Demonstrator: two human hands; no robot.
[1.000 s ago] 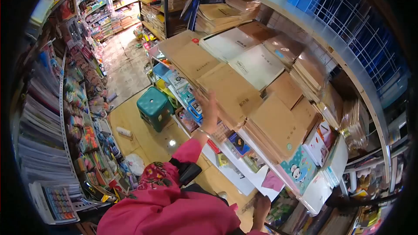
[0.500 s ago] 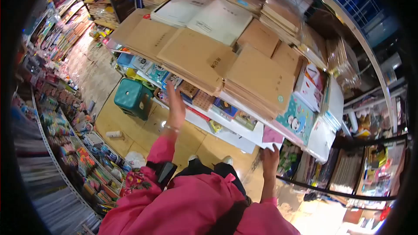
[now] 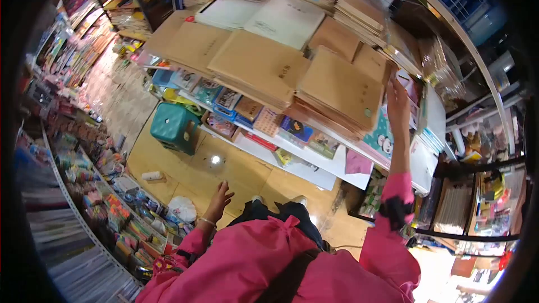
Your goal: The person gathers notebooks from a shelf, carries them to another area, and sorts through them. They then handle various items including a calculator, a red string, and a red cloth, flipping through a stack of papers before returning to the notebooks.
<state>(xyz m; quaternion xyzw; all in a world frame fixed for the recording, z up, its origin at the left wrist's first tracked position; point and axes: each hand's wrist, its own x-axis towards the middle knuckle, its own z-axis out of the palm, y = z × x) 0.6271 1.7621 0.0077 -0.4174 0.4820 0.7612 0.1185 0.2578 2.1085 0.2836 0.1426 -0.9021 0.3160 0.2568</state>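
Note:
My right hand (image 3: 398, 106) reaches over the right end of the shelf top, fingers stretched forward. It is above or on a teal notebook with a panda (image 3: 383, 137) and a white-and-pink booklet (image 3: 412, 87); whether it touches them I cannot tell. Just left of it lies a stack of brown kraft paper bags or envelopes (image 3: 339, 90) with dark printing. Another brown stack (image 3: 258, 67) sits further left, with white printed ones (image 3: 286, 19) behind. My left hand (image 3: 217, 203) hangs low over the floor, fingers apart and holding nothing.
Under the top, a white lower shelf (image 3: 264, 154) carries boxes and booklets. A green plastic stool (image 3: 174, 126) stands on the floor at left. Racks of small packaged goods (image 3: 120, 213) line the left side. A black-framed shelf (image 3: 449, 207) with books is at right.
My right hand has risen from below the shelf's front edge to the goods at its right end. My left hand has dropped back from the shelf front toward my body.

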